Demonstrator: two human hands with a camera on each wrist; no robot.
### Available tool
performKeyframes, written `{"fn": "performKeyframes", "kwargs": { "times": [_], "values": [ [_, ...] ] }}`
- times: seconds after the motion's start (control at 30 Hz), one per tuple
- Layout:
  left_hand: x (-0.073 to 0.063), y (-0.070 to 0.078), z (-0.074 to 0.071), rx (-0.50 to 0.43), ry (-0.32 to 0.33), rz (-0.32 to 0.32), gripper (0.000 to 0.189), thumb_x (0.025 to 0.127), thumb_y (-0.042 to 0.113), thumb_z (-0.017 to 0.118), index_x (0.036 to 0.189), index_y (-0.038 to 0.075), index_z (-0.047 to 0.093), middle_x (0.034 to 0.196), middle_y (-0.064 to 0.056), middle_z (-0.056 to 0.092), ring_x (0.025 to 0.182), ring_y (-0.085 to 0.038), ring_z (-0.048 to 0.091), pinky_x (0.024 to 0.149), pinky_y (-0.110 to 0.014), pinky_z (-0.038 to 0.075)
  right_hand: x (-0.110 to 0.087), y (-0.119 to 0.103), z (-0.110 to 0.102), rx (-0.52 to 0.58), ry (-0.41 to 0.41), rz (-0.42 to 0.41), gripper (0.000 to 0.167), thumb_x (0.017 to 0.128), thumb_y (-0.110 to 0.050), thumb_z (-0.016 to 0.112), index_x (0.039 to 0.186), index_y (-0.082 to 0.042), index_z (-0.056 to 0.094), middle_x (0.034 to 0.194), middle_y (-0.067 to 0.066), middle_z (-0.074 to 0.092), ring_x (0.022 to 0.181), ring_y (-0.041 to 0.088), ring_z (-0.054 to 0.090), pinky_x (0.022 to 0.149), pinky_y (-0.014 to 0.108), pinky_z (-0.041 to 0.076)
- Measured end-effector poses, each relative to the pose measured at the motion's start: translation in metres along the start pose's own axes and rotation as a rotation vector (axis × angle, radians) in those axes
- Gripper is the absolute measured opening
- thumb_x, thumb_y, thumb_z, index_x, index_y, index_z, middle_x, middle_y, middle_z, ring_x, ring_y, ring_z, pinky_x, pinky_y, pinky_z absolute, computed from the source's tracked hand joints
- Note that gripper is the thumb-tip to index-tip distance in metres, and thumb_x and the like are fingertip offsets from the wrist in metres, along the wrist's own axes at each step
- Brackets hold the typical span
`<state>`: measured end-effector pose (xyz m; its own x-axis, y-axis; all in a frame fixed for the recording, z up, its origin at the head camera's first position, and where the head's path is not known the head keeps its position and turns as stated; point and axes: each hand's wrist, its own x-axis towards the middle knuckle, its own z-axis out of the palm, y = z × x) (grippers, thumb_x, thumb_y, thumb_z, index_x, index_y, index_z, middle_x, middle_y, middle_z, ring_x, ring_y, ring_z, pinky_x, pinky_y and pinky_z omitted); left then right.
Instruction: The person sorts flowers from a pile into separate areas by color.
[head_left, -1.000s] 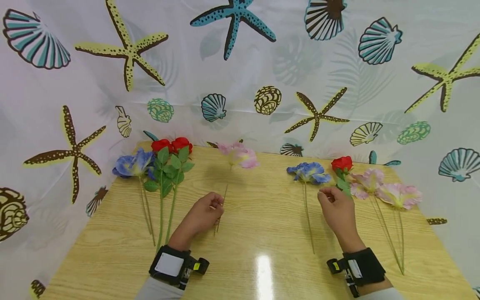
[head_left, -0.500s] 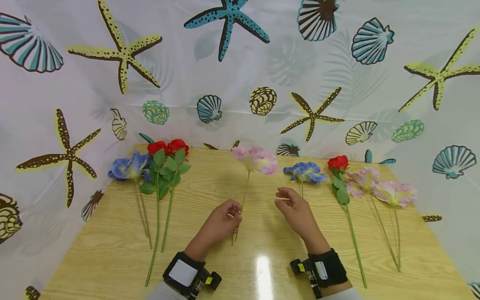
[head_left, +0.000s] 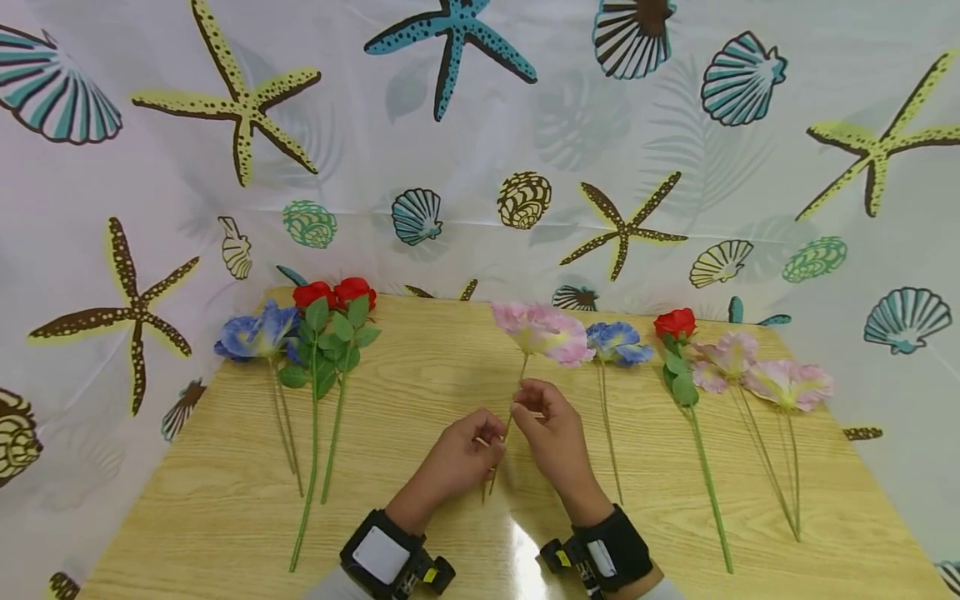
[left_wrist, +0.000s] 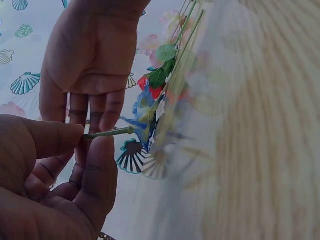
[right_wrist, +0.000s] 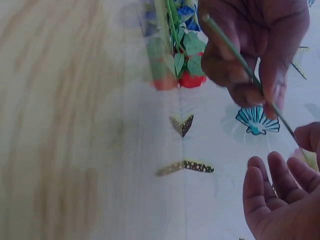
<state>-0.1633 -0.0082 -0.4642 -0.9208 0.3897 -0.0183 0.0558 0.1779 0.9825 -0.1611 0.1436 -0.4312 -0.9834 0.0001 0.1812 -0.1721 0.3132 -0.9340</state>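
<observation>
Left hand: I have this hand point(head_left: 462, 454) pinching a thin stem point(right_wrist: 232, 50) between thumb and fingers, with the stem's lower end poking out beneath.
Pink flower: Here it is, the bloom point(head_left: 542, 333) up beyond both hands, held over the table point(head_left: 420, 542) on a tilted stem, its right edge just beside the blue flower in my head view.
Right hand: Right there at the stem, above the other, this hand point(head_left: 555, 433) has its fingers loosely bent and spaced from the thumb; I cannot tell whether the thumb touches the stem.
Right side: I see a blue flower point(head_left: 621, 344) lying nearest that hand, then a red rose point(head_left: 675, 322), then two pale pink flowers point(head_left: 789, 385) side by side.
Left side: Over here lie two red roses point(head_left: 354, 292) with leafy green stems, blue blooms point(head_left: 258, 333) next to them.
Backdrop: A white cloth point(head_left: 345, 150) printed with shells and starfish hangs behind the tabletop.
Wrists: Both wear black straps point(head_left: 633, 546) carrying small cameras point(head_left: 555, 556).
</observation>
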Motion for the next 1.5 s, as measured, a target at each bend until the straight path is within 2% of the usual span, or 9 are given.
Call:
{"fn": "performKeyframes", "kwargs": {
  "times": [0.17,0.3,0.43,0.73,0.9,1.03,1.17,1.33,1.5],
  "values": [
    [0.003,-0.011,0.006,0.096,0.015,0.073,0.008,0.090,0.005,0.056,0.099,0.003,0.056,0.086,-0.003,0.056,0.066,-0.013,0.058,0.055,-0.027,0.049,-0.002,-0.005,0.004,0.027,0.047,-0.010,0.021,0.090,-0.004,0.058,0.111,-0.003,0.059,0.093,0.014,0.059,0.087,0.026,0.059,0.069,0.029,0.047],
    [0.004,-0.011,0.009,0.165,0.041,0.114,0.007,0.090,0.006,0.057,0.097,0.007,0.056,0.085,0.001,0.056,0.069,-0.011,0.056,0.058,-0.026,0.048,-0.002,-0.006,0.004,0.049,0.062,0.019,0.022,0.091,-0.003,0.056,0.113,-0.003,0.059,0.090,0.014,0.057,0.079,0.029,0.058,0.067,0.040,0.050],
    [0.004,-0.011,0.012,0.184,0.043,0.094,0.006,0.091,0.008,0.056,0.097,0.011,0.055,0.085,0.002,0.056,0.067,-0.010,0.057,0.058,-0.025,0.048,-0.003,-0.003,0.002,0.098,0.064,0.067,0.024,0.092,-0.004,0.055,0.116,-0.004,0.058,0.092,0.014,0.056,0.079,0.031,0.058,0.071,0.050,0.049],
    [0.003,-0.011,0.015,0.177,0.053,0.085,0.008,0.090,0.008,0.057,0.097,0.010,0.053,0.083,0.001,0.055,0.070,-0.011,0.057,0.060,-0.025,0.048,-0.003,0.003,0.003,0.175,0.089,0.072,0.025,0.091,0.000,0.055,0.115,-0.003,0.059,0.090,0.016,0.055,0.076,0.035,0.058,0.067,0.046,0.051],
    [0.003,-0.010,0.011,0.195,0.028,0.083,0.027,0.086,0.012,0.063,0.111,0.007,0.054,0.087,-0.001,0.057,0.075,-0.013,0.060,0.062,-0.027,0.049,-0.002,0.004,0.004,0.158,0.102,0.073,0.025,0.091,0.000,0.056,0.115,-0.004,0.061,0.089,0.015,0.056,0.077,0.035,0.058,0.065,0.044,0.052],
    [0.003,-0.011,0.007,0.331,0.012,0.116,0.053,0.084,0.022,0.068,0.131,0.007,0.048,0.111,-0.007,0.057,0.098,-0.022,0.059,0.077,-0.034,0.049,-0.002,0.006,0.002,0.123,0.112,0.102,0.025,0.091,-0.003,0.056,0.115,-0.006,0.061,0.090,0.014,0.057,0.078,0.035,0.058,0.066,0.043,0.052],
    [0.003,-0.011,0.000,0.510,0.028,0.179,0.066,0.081,0.028,0.072,0.138,0.009,0.044,0.133,-0.010,0.047,0.119,-0.026,0.047,0.092,-0.041,0.042,-0.003,0.007,-0.001,0.101,0.119,0.124,0.025,0.091,-0.004,0.056,0.115,-0.007,0.061,0.090,0.013,0.056,0.077,0.035,0.057,0.067,0.047,0.051],
    [0.003,-0.010,-0.010,0.633,0.079,0.220,0.061,0.081,0.031,0.072,0.133,0.007,0.050,0.136,-0.015,0.045,0.123,-0.032,0.042,0.096,-0.046,0.037,-0.003,0.006,-0.005,0.060,0.113,0.135,0.025,0.092,-0.007,0.056,0.117,-0.007,0.061,0.091,0.014,0.057,0.074,0.033,0.056,0.067,0.049,0.050],
    [0.003,-0.014,-0.022,0.678,0.164,0.172,0.056,0.082,0.035,0.070,0.130,0.010,0.055,0.136,-0.015,0.044,0.124,-0.039,0.038,0.097,-0.051,0.034,-0.001,0.017,-0.015,-0.012,0.075,0.173,0.027,0.093,-0.010,0.055,0.119,-0.009,0.059,0.093,0.014,0.057,0.075,0.032,0.056,0.064,0.045,0.051]
  ]
}}
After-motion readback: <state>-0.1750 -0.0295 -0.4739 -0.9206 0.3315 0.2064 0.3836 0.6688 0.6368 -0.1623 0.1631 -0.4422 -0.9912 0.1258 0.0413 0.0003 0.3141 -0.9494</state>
